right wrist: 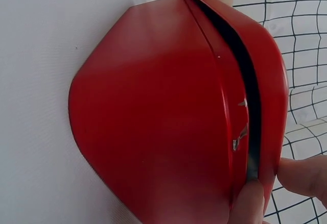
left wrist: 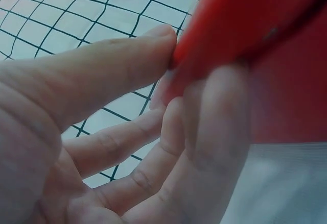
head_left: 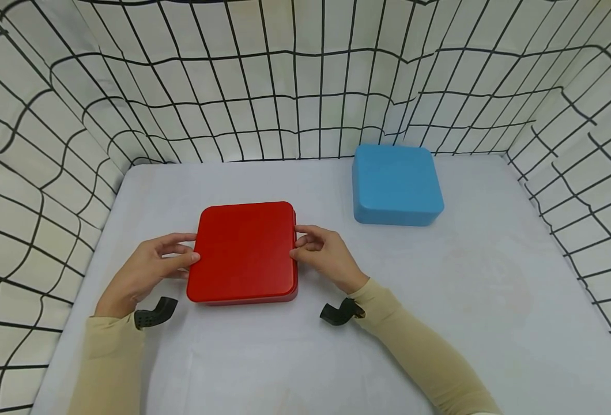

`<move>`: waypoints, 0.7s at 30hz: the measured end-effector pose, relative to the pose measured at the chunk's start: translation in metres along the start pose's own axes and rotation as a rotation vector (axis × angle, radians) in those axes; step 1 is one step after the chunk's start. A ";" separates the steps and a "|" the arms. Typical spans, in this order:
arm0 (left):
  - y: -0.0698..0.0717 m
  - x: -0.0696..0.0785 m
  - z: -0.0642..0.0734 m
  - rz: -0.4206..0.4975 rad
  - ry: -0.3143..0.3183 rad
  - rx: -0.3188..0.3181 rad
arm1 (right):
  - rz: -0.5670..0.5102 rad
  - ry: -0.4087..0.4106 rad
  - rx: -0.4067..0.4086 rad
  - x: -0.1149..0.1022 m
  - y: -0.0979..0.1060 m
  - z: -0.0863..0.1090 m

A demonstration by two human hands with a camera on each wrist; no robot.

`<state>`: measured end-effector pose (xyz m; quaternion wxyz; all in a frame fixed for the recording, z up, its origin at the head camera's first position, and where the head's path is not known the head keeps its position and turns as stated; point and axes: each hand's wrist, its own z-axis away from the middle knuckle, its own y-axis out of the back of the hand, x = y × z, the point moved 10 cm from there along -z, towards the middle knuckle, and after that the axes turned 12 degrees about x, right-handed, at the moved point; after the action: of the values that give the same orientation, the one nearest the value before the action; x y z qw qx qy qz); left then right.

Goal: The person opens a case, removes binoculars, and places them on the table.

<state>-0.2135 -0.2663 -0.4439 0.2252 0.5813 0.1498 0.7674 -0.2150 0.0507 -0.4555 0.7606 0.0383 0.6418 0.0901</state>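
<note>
A red rectangular tin with rounded corners lies on the white table, its lid (head_left: 243,251) facing up. In the right wrist view a dark gap runs between that lid and the tin's body (right wrist: 153,112), and the paint is chipped near the rim. My left hand (head_left: 155,259) pinches the lid's left edge, thumb on top and fingers against the side. At the opposite edge, my right hand (head_left: 328,253) pinches the lid between thumb and finger, with one fingertip (right wrist: 248,203) at the gap. The tin's inside is hidden.
A closed light-blue box (head_left: 396,184) stands at the back, right of the red tin. Black wire mesh (head_left: 295,95) walls the table (head_left: 264,357) at the back and both sides. Black devices are strapped at both wrists.
</note>
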 end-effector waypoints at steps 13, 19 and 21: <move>0.003 0.000 -0.001 0.027 -0.017 0.008 | -0.024 -0.003 -0.023 -0.004 -0.001 -0.001; 0.001 -0.001 -0.004 0.052 -0.025 -0.005 | -0.055 -0.015 -0.014 -0.005 0.000 -0.001; 0.004 0.000 -0.003 0.047 -0.028 0.004 | -0.067 -0.014 -0.020 -0.006 -0.001 -0.001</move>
<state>-0.2169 -0.2696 -0.4425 0.2081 0.5959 0.1345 0.7639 -0.2171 0.0487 -0.4501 0.7679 0.0097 0.6366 0.0708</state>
